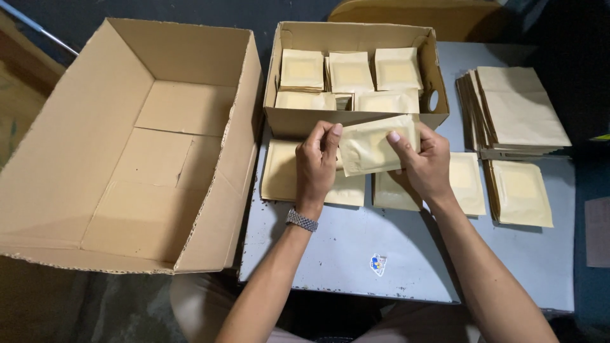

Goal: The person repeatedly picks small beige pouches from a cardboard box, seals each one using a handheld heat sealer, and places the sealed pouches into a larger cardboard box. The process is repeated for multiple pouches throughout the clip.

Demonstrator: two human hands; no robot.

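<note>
Both my hands hold one small tan padded envelope (372, 145) above the grey table (356, 254). My left hand (316, 164), with a metal watch on its wrist, grips the envelope's left edge. My right hand (424, 164) grips its right edge, thumb on top. Right behind the envelope stands a small open cardboard box (298, 121) with several stacks of the same envelopes inside. More envelopes lie flat on the table under my hands (279, 178).
A large open cardboard box (127, 152) with nothing inside sits to the left, overhanging the table edge. At the right lie a stack of larger brown envelopes (518, 108) and small envelopes (522, 194). A small sticker (378, 264) is on the tabletop.
</note>
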